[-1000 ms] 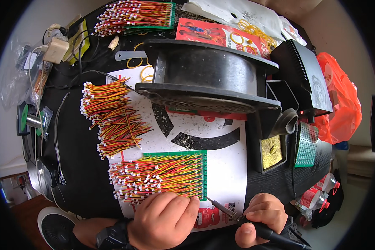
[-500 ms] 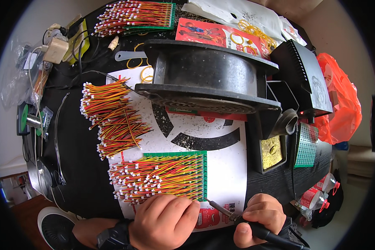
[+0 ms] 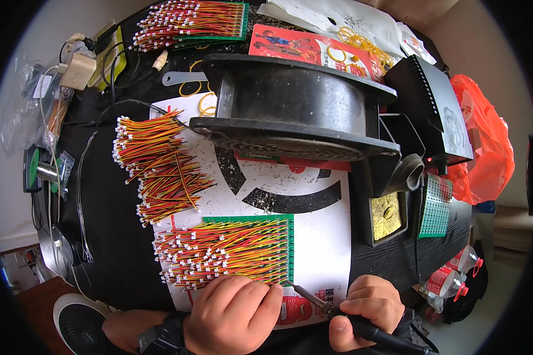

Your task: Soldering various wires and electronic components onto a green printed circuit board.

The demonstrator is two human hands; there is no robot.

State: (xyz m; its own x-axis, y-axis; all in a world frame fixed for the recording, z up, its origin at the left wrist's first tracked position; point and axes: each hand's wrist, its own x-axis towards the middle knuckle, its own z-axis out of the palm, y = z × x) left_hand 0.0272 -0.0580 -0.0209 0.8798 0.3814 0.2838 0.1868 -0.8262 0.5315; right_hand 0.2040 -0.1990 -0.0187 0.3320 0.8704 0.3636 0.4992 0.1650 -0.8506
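Note:
My right hand (image 3: 370, 313) grips a soldering iron (image 3: 320, 303) by its black handle. The iron's tip meets the lower right corner of a green circuit board (image 3: 291, 248), at or very close to its edge pads. From that board, rows of red, yellow and black wires with white connectors (image 3: 222, 251) spread to the left. Curled at the lower edge of these wires is my left hand (image 3: 237, 313), its fingers closed; what they pinch is hidden. A loose pile of similar wires (image 3: 160, 168) lies just beyond, on the white sheet (image 3: 323, 236).
A big black fan (image 3: 296, 106) stands at the centre. Right of it are a soldering iron stand with yellow sponge (image 3: 387, 218), a black box (image 3: 429, 112) and another green board (image 3: 436, 207). Finished-looking wired boards (image 3: 189, 23) lie at the back; a solder spool (image 3: 46, 171) sits left.
My right hand and the soldering iron have shifted slightly left, bringing the tip a little further onto the board's corner. My left hand is nearly still.

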